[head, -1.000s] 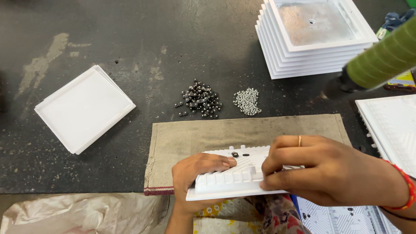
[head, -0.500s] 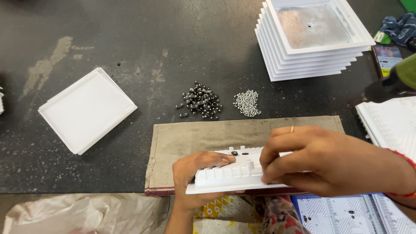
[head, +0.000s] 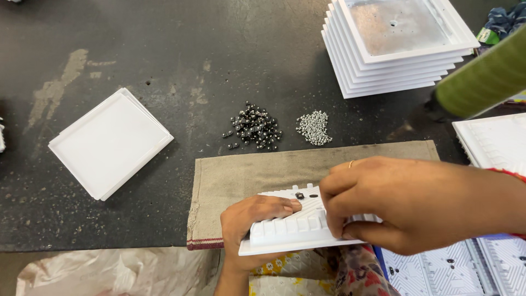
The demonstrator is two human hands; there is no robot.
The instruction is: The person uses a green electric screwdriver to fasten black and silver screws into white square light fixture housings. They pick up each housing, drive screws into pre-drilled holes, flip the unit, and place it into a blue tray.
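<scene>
Head view shows me two piles on the dark table (head: 164,44): black parts (head: 253,127) and silver parts (head: 314,127). One ribbed white tray (head: 296,227), holding two black pieces near its top edge, sits over the cloth mat (head: 263,170); my left hand (head: 253,227) grips it from below, my right hand (head: 405,205) pinches its right side. One flat lid (head: 109,142) lies left, a tray stack (head: 400,44) top right. A green sleeve (head: 485,79) has come back in.

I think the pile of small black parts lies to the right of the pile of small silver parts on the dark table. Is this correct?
Not quite. In the head view the pile of small black parts lies to the left of the pile of small silver parts, not to the right. Both piles do rest on the dark table.
</scene>
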